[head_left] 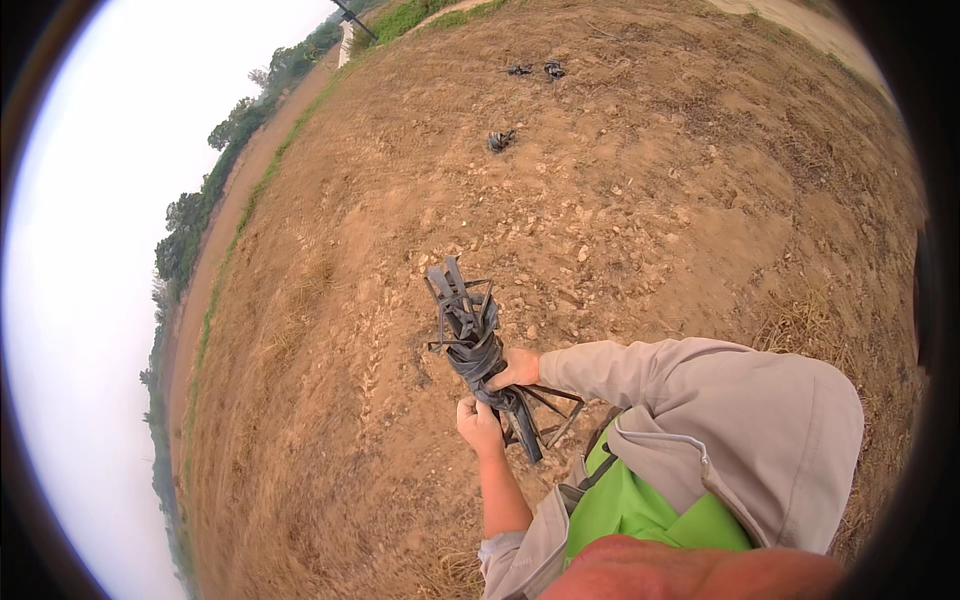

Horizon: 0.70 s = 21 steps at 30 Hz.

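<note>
In front of my body I hold a bundle of flat black drip tape (474,352), folded into loops with strips wound tightly around its middle. My right hand (516,368) is closed on the wound middle from the right side. Just below it, my left hand (481,424) is closed at the lower part of the bundle, its fingers partly hidden against the tape. Loose loops stick out at the upper end, and more loops spread at the lower end towards my jacket. The bundle tilts, its upper end leaning left and away from me.
Brown, stony soil with dry grass spreads all around. Farther ahead lie a black bundle (501,140) and two more, a left one (519,70) and a right one (554,69). Trees (185,225) line the field's left edge, and a dark pole (354,18) stands far off.
</note>
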Motion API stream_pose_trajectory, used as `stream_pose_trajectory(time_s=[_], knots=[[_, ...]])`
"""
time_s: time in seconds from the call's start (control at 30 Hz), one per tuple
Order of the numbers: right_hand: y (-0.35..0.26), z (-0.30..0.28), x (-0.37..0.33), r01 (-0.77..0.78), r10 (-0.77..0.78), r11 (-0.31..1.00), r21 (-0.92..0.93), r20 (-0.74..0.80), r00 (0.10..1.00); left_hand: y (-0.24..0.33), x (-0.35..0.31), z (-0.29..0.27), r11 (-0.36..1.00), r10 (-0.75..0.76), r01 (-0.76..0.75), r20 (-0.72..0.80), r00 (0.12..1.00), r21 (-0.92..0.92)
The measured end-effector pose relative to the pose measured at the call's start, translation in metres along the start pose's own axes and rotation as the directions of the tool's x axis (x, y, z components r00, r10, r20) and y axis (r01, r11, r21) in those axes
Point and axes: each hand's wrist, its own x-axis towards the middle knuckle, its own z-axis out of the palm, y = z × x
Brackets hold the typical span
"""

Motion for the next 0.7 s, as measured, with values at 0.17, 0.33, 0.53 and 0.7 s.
stream_pose_trajectory(time_s=[0.17, 0.33, 0.53, 0.7], knots=[[-0.003, -0.004, 0.003, 0.012, -0.015, 0.996, 0.092, 0.035, 0.999, -0.007, 0.016, 0.011, 0.685, -0.226, 0.268, 0.152, 0.962, -0.677], [-0.005, -0.005, 0.005, -0.101, 0.091, 0.966, -0.236, -0.055, 0.994, -0.008, 0.029, 0.016, 0.973, -0.207, 0.181, -0.197, 0.958, -0.140], [0.016, -0.001, 0.008, 0.001, -0.029, 0.983, -0.184, -0.150, 0.988, -0.022, 0.060, 0.025, 0.827, -0.522, 0.507, 0.005, 0.853, -0.243], [0.060, -0.019, 0.023, -0.170, 0.154, 0.984, -0.047, -0.242, 0.958, -0.064, 0.084, 0.022, 0.887, -0.381, 0.414, 0.183, 0.906, -0.203]])
